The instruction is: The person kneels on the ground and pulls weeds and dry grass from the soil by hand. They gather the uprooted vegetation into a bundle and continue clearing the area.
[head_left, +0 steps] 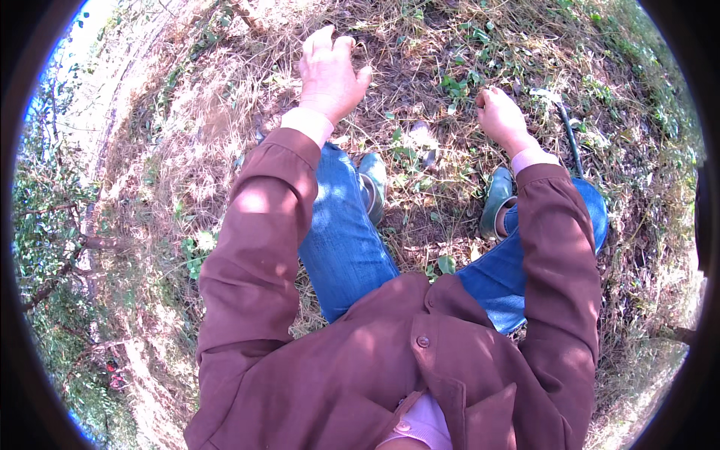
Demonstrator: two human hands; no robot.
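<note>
My left hand (333,76) is raised over dry grass at the upper middle, its fingers spread and bent, holding nothing visible. To its right, my right hand (502,118) is curled closed above weeds, and nothing can be seen in it. Just beyond the right hand lies a tool with a thin dark handle (569,135) and a pale head (545,94); its lower end is hidden by my knee. Green leafy weeds (455,87) grow in the dry grass between the hands.
My green shoes (377,183) (496,197) stand apart on the straw-covered ground, below bent knees in blue jeans (346,236). Leafy shrubs with woody branches (104,242) rise at the left. Another branch (678,333) shows at the lower right edge.
</note>
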